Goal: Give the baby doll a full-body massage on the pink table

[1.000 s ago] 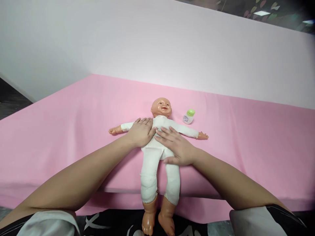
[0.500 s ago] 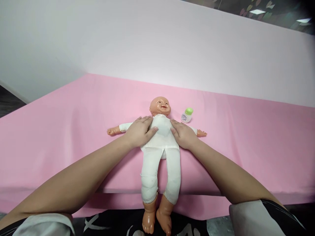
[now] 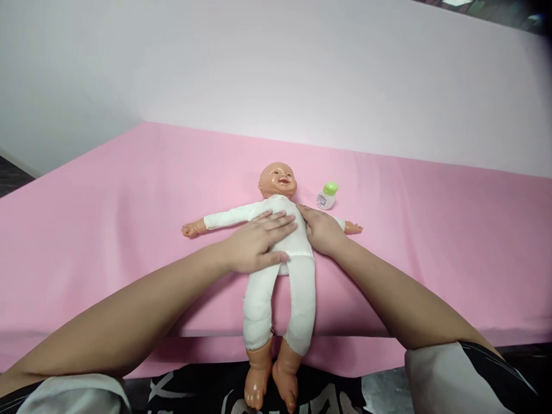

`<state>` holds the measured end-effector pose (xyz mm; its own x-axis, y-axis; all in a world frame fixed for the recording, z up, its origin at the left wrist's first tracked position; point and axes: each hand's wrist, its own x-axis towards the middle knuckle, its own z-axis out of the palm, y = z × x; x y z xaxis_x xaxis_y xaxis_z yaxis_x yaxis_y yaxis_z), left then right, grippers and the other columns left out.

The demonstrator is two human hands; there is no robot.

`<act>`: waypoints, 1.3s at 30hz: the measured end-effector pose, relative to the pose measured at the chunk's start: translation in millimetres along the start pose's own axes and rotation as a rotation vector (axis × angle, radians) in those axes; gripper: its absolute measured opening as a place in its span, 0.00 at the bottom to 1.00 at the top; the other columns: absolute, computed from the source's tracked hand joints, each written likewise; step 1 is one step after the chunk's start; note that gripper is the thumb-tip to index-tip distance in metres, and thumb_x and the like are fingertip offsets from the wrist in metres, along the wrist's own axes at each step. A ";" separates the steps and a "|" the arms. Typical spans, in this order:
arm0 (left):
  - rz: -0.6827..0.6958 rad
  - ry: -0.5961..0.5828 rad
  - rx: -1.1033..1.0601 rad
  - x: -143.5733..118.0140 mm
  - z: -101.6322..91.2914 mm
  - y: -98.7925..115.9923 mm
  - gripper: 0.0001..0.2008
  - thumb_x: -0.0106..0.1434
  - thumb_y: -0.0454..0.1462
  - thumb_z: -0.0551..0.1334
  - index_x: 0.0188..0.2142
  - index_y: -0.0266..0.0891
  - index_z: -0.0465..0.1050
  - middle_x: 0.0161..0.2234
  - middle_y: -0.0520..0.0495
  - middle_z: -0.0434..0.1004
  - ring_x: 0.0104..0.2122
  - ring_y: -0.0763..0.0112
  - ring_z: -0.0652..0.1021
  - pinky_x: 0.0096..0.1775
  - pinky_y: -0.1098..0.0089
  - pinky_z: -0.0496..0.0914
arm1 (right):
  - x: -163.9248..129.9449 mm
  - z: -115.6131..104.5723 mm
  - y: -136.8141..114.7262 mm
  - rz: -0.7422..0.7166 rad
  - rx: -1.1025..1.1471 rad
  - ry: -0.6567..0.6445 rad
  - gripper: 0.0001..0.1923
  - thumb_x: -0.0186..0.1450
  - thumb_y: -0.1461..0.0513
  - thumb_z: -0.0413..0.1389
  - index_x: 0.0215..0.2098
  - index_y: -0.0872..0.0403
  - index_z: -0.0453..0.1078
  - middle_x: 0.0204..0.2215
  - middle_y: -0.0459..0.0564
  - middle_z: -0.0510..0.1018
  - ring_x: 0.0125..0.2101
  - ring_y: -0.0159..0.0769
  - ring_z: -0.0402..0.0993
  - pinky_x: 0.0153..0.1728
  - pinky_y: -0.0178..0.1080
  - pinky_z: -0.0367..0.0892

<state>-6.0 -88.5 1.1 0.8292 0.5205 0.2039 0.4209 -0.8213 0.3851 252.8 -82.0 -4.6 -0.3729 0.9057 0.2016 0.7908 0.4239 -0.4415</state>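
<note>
On its back lies a baby doll (image 3: 297, 238) with a white cloth body and a plastic head, hands and feet. My left hand (image 3: 261, 241) rests flat across its chest and belly, fingers stretched out and pointing to the right. Against the doll's other side, by the shoulder, my right hand (image 3: 321, 230) lies with its fingers extended, covering part of the doll's arm. Neither hand grasps anything. A small clear bottle (image 3: 326, 196) with a green cap is just beyond my right hand, apart from it.
A pink sheet (image 3: 107, 230) covers the table, and the doll's feet hang over its front edge. Behind the table rises a pale wall or panel (image 3: 259, 69). Dark clothing with white print (image 3: 194, 391) shows below the edge.
My left hand has slid from the doll's shoulder and side across onto its chest and belly. The right hand stays at the doll's side. The view has tilted slightly.
</note>
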 end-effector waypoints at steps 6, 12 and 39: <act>-0.388 0.225 0.070 -1.0 0.4 -14.5 0.42 0.76 0.58 0.53 0.76 0.29 0.60 0.76 0.33 0.59 0.76 0.49 0.62 0.75 0.51 0.58 | 0.7 0.4 0.7 0.005 -0.022 -0.016 0.30 0.76 0.62 0.49 0.76 0.49 0.63 0.72 0.51 0.71 0.69 0.46 0.70 0.71 0.52 0.64; -0.489 0.270 0.072 1.4 -7.3 -20.9 0.32 0.78 0.53 0.49 0.70 0.38 0.70 0.69 0.41 0.74 0.68 0.52 0.74 0.69 0.53 0.67 | -10.5 -1.1 3.4 -0.194 0.013 0.080 0.27 0.78 0.60 0.45 0.72 0.55 0.67 0.71 0.57 0.72 0.71 0.47 0.67 0.73 0.55 0.62; -0.383 0.413 0.083 2.5 0.3 -23.7 0.30 0.75 0.51 0.53 0.65 0.35 0.74 0.64 0.37 0.78 0.64 0.49 0.78 0.68 0.46 0.69 | -4.4 4.9 -0.3 -0.029 -0.085 0.017 0.32 0.81 0.50 0.43 0.78 0.56 0.58 0.74 0.59 0.66 0.73 0.52 0.63 0.73 0.57 0.60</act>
<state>-13.8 -67.8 -7.8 0.4064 0.8191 0.4049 0.7046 -0.5631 0.4318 251.9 -86.1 -9.7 -0.3884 0.8927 0.2285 0.8183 0.4481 -0.3600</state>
